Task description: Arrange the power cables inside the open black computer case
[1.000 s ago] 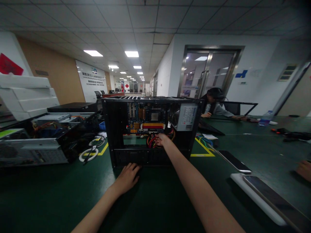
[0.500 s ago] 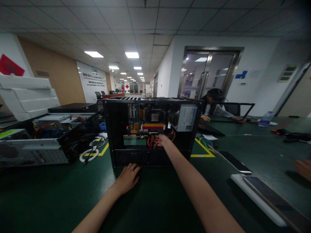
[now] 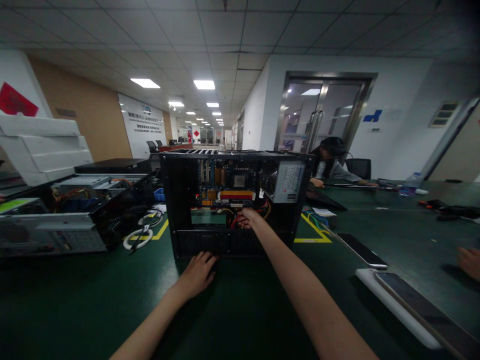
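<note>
A black computer case point(image 3: 240, 243) stands upright on the green table with its open side facing me. Inside it are the motherboard point(image 3: 210, 176), with orange and red memory slots, and a silver power supply point(image 3: 289, 182) at the upper right. Below the board hangs a bundle of red, yellow and black power cables point(image 3: 234, 220). My right hand point(image 3: 247, 218) reaches into the case with its fingers closed on these cables; the fingertips are partly hidden. Palm down, my left hand point(image 3: 198, 275) lies on the table, its spread fingers touching the case's lower front edge.
Left of the case lies another opened computer case point(image 3: 71, 232), with coiled white cables point(image 3: 138, 240) beside it. Phones point(image 3: 362, 250) and a white slab point(image 3: 397, 307) lie at the right. Across the table sits a person point(image 3: 332, 160); another person's hand point(image 3: 468, 261) shows at the right edge.
My right hand has shifted slightly left with the cables, and the bundle's loop has changed shape. My left hand stays put. The person across has lowered a dark frame toward the table.
</note>
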A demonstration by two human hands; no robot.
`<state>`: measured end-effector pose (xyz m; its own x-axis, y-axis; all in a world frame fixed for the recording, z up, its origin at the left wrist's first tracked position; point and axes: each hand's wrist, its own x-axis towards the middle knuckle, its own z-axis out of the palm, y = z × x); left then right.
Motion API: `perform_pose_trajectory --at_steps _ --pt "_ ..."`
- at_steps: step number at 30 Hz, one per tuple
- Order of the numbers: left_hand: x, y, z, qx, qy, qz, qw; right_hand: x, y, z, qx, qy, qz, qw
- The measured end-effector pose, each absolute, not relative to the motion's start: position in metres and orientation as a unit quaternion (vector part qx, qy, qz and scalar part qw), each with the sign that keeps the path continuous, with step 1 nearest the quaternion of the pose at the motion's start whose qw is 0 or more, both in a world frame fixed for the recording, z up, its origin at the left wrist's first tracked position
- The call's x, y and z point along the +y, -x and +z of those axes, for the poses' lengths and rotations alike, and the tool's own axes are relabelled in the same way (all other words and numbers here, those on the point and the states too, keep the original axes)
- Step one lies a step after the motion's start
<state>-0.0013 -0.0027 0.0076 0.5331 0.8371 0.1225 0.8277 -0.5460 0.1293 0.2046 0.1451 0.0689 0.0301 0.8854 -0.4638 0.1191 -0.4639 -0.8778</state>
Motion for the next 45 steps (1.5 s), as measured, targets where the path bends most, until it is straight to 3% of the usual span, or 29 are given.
perform_pose_trajectory --at_steps 6,13,27,31,35,45 --pt "-0.002 0.0 0.007 0.473 -0.877 0.085 0.021 0.145 -0.201 0.062 -0.475 0.679 0.477 0.293" --pt "-0.002 0.002 0.005 0.467 -0.879 0.099 0.015 0.142 -0.207 0.065 -0.522 0.676 0.335 0.399" --pt "-0.001 0.002 0.006 0.467 -0.879 0.097 0.023 0.057 -0.238 0.078 -0.686 0.618 0.082 0.375" --pt "0.0 0.002 0.005 0.469 -0.878 0.095 0.025 0.04 -0.254 0.067 -0.718 0.612 -0.053 0.327" --pt "0.0 0.002 0.004 0.473 -0.876 0.089 0.029 0.031 -0.272 0.049 -0.723 0.569 -0.166 0.354" --pt "-0.003 0.002 0.008 0.474 -0.875 0.088 0.036 0.018 -0.286 0.008 -0.72 0.49 -0.239 0.429"
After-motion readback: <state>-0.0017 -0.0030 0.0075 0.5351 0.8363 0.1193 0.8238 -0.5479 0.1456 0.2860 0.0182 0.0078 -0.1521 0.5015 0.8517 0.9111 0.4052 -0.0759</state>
